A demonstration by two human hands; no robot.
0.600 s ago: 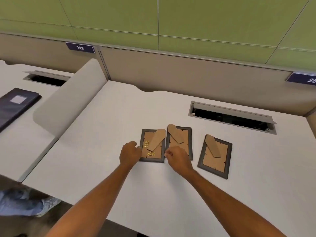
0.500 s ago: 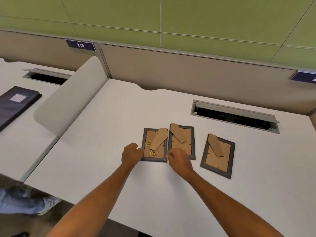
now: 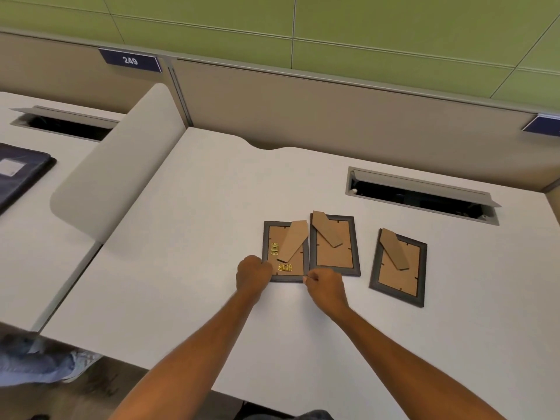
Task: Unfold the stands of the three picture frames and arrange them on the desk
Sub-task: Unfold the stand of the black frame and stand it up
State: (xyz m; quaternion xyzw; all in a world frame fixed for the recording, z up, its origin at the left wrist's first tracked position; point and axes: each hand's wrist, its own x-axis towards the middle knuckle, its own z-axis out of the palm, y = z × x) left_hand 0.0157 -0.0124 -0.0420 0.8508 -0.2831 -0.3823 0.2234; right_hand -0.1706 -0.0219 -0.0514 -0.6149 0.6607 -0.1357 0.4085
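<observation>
Little has moved since the earlier frame: both hands stay at the near edge of the left frame (image 3: pixel 285 251), only the head view has shifted slightly, frames unmoved. So the task is still at step one, no frame lifted, none standing. Left frame lies face-down on the counter (image 3: pixel 181 283), cardboard stand (image 3: pixel 294 239) angled across its back toward the top right, two brass hangers (image 3: pixel 274 248) on the backing. Left hand (image 3: pixel 253 275), call it the left grip, is curled at the frame's near-left corner, fingers touching or over the edge; cannot tell if it has actually pinched the frame. Right hand (image 3: pixel 325 287), the right grip, sits at the near-right corner, fingertips drawn together just at the edge; contact looks likely but whether it holds anything I cannot tell. Middle frame (image 3: pixel 335 245) lies touching the left one on its right side, also face-down, stand flat. Right frame (image 3: pixel 398 266) lies apart, rotated a bit, same state. Cable slot (image 3: pixel 421 195) behind them, divider panel (image 3: pixel 118 165) to the left. My read: next is lifting the left frame by its near edge, then swinging the stand out.
</observation>
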